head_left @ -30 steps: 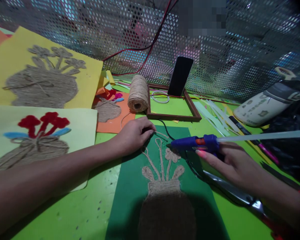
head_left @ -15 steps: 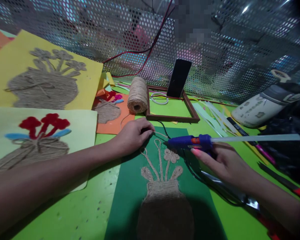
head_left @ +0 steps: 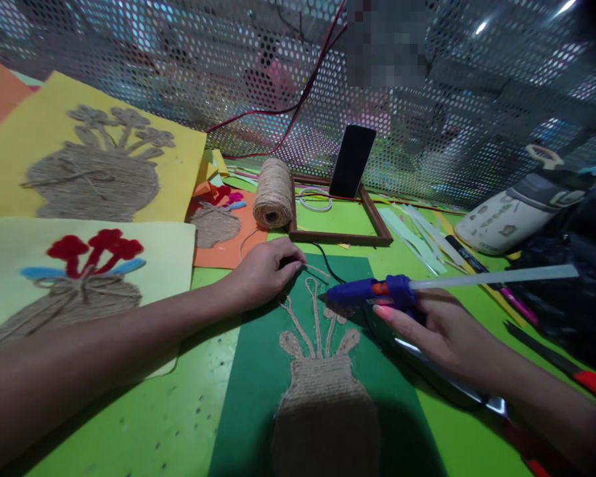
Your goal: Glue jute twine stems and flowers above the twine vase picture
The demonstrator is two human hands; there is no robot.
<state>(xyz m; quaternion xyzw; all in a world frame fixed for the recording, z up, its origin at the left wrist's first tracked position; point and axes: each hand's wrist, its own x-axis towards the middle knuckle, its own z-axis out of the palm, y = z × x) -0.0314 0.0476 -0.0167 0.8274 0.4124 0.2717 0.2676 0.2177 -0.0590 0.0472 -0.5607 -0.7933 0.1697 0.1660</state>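
My left hand [head_left: 268, 271] pinches a strand of jute twine [head_left: 316, 270] near the top of a dark green sheet [head_left: 251, 377]. The strand's free end points right, above the sheet. My right hand [head_left: 440, 328] is wrapped round a blue glue gun [head_left: 362, 295] with a long clear glue stick [head_left: 496, 277] out of its back. Its nozzle is just above the twine flower design, beside the middle stem's loop [head_left: 311, 286], and covers part of the right flower [head_left: 338, 313]. Below stands a twine-covered vase shape [head_left: 322, 384], its lower part in shadow.
A twine spool [head_left: 273, 192] stands behind my left hand, beside a brown frame [head_left: 340, 237] and an upright phone [head_left: 352, 161]. Finished vase pictures on yellow [head_left: 179, 159] and pale green sheets [head_left: 163, 242] lie left. A bottle [head_left: 506, 215], marker [head_left: 464, 253] and paper strips [head_left: 412, 242] lie right.
The glue gun in my right hand has moved slightly down and left, its nozzle nearer the middle stem. My left hand still pinches the twine, almost in the same spot.
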